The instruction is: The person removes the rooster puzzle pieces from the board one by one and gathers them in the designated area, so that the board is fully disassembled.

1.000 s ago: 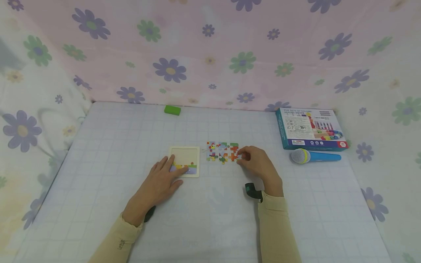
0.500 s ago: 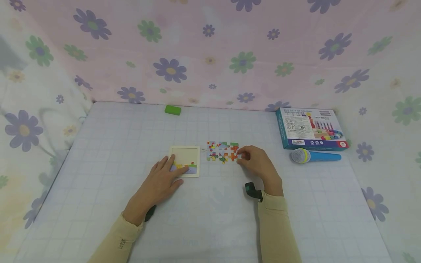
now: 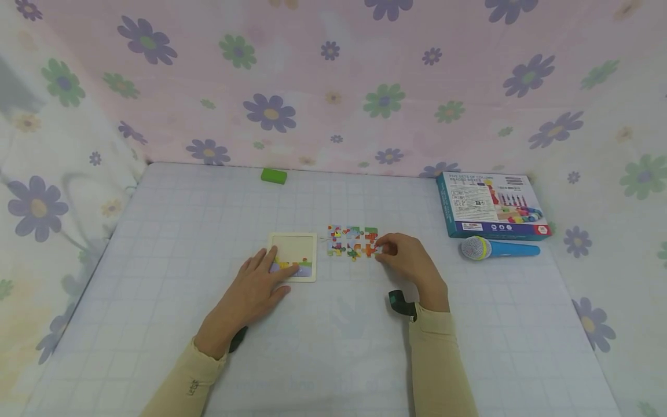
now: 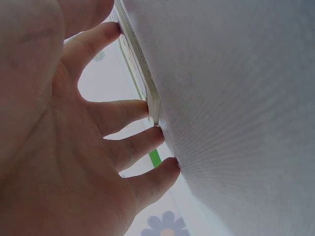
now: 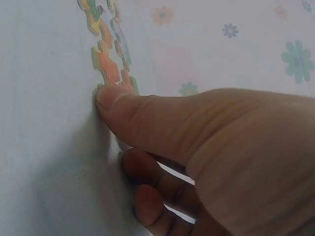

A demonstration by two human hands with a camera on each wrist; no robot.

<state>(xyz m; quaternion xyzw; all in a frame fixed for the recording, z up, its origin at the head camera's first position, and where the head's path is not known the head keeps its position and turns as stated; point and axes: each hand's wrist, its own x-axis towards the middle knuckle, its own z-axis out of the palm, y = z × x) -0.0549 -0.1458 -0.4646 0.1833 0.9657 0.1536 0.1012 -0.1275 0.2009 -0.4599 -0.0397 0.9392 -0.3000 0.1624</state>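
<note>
In the head view a small square puzzle tray [image 3: 293, 236] with a pale rim lies on the table; picture pieces fill its lower strip, and its upper part shows bare board. My left hand [image 3: 252, 286] rests on the tray's left and lower side, fingers spread and nearly straight. To the tray's right, several jigsaw pieces [image 3: 352, 233] lie in two rows. My right hand [image 3: 409, 258] is at their right end, thumb and forefinger pinching the edge of an orange jigsaw piece [image 5: 107, 64]. The other right fingers curl beneath the palm, and the thumb partly hides the piece.
A green block [image 3: 273, 175] lies near the table's back edge. At the right stand a boxed bead set [image 3: 492, 205] and, before it, a toy microphone [image 3: 500, 248] with a blue handle. Flower-print cloth [image 3: 333, 87] hangs behind the table and along both sides.
</note>
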